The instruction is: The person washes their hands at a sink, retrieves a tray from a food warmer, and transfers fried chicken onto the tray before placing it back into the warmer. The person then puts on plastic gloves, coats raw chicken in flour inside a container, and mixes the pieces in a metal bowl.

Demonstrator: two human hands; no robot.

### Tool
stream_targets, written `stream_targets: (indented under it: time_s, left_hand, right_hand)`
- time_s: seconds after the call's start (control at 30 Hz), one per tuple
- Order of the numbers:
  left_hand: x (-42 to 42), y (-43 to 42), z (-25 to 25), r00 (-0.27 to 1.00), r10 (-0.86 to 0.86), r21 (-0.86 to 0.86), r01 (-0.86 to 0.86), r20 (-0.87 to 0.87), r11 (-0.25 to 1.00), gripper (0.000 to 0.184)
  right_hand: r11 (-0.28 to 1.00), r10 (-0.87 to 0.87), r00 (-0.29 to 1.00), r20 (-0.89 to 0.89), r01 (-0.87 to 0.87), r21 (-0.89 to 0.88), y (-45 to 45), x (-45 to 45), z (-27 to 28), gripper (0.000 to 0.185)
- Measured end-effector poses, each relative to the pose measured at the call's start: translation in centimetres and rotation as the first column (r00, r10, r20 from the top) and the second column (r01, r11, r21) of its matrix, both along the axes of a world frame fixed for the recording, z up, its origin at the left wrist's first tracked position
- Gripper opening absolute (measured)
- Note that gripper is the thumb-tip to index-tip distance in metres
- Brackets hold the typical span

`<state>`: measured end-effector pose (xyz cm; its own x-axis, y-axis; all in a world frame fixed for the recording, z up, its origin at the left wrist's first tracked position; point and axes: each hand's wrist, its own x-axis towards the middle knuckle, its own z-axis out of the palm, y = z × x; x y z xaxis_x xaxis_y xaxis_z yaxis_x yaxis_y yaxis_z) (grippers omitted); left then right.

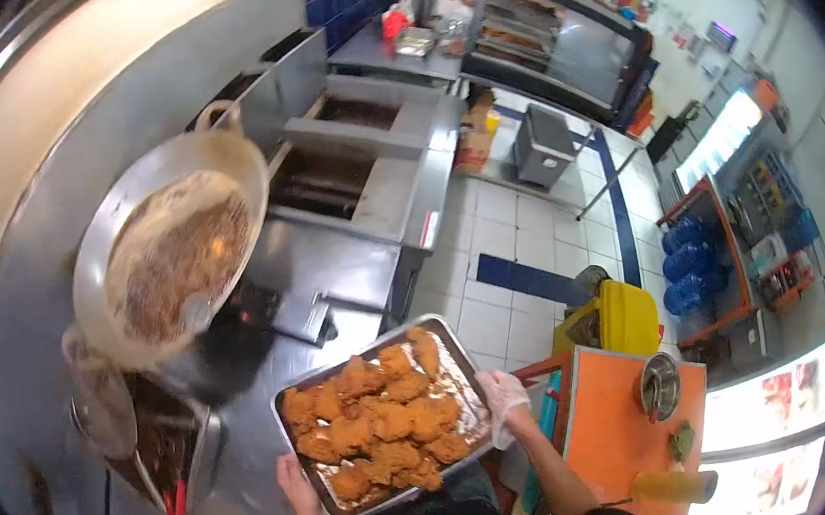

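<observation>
A shallow metal tray (480,416) is held in front of my body, tilted in view. Pieces of fried chicken (379,417) are heaped on it, over what looks like foil. My left hand (298,486), bare, grips the tray's left rim near the lower corner. On the opposite side my right hand (504,404), in a clear plastic glove, grips the right rim. The fingers of both hands are partly hidden under the tray.
At left, a large wok (91,256) of bubbling oil sits on the stove. Below it are a strainer (107,415) and red-handled tongs (177,505). Fryer wells (324,181) stand beyond. At right are an orange table (600,419) with a metal bowl (660,384) and a yellow bin (630,320).
</observation>
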<state>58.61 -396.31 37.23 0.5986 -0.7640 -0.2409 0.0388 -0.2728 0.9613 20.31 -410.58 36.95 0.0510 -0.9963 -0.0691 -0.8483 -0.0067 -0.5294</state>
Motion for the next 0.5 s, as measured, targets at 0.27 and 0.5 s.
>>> stream_targets:
  time_s: [0.27,0.5]
  left_hand:
    - [-12.5,-24.8,2.5,0.907,-0.407,-0.115,0.419,0.111,0.901,0.029]
    - [-25.5,-44.8,3.4,0.829,-0.552,-0.065,0.548,-0.088,0.834,0.031]
  right_hand:
    - [0.892,-0.451,0.889,0.079,0.446,0.07,-6.2,-16.0,5.5,0.026]
    - [0.738,-0.659,0.75,0.058,0.629,0.246,-19.8,-29.0,7.5,0.033]
